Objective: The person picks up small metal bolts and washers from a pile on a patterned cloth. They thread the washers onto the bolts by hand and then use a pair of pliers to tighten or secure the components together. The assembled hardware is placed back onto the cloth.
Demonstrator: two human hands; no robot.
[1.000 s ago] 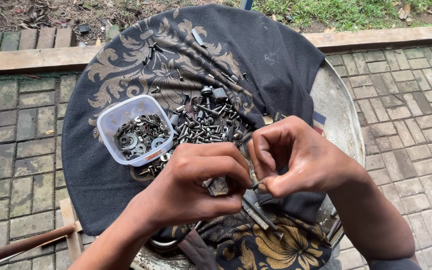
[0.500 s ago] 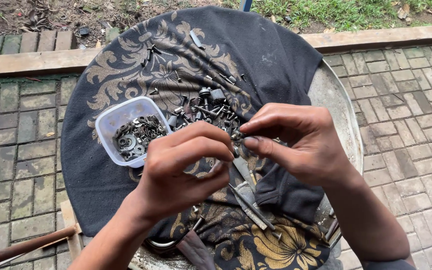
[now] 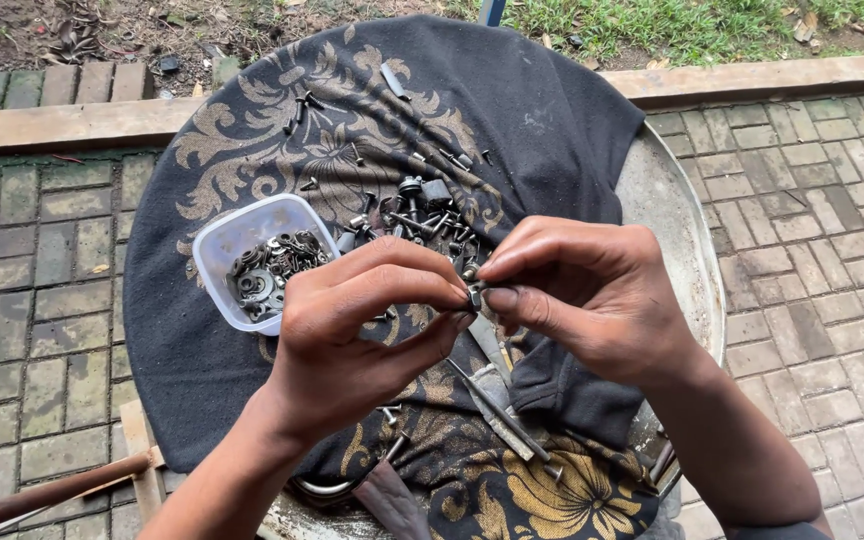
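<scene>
My left hand (image 3: 367, 330) and my right hand (image 3: 582, 295) meet fingertip to fingertip over a round table draped in a dark cloth with gold patterns (image 3: 242, 160). Between the fingertips of both hands is pinched a small dark metal part (image 3: 475, 294), a nut or bolt. Just beyond the hands lies a heap of dark bolts and screws (image 3: 417, 215). To the left of my left hand stands a clear plastic tub (image 3: 220, 240) with washers and nuts (image 3: 274, 272) inside. Below the hands long metal bolts (image 3: 507, 415) lie on the cloth.
The grey round tabletop rim (image 3: 677, 220) shows at the right. Brick paving (image 3: 32, 300) surrounds the table, with a wooden border (image 3: 62, 125) and grass beyond. A wooden handle (image 3: 42, 495) lies at the lower left. Loose screws are scattered across the far cloth.
Both hands have risen slightly and the fingertips have come together more tightly around the small part; the fingers have shifted as if turning it.
</scene>
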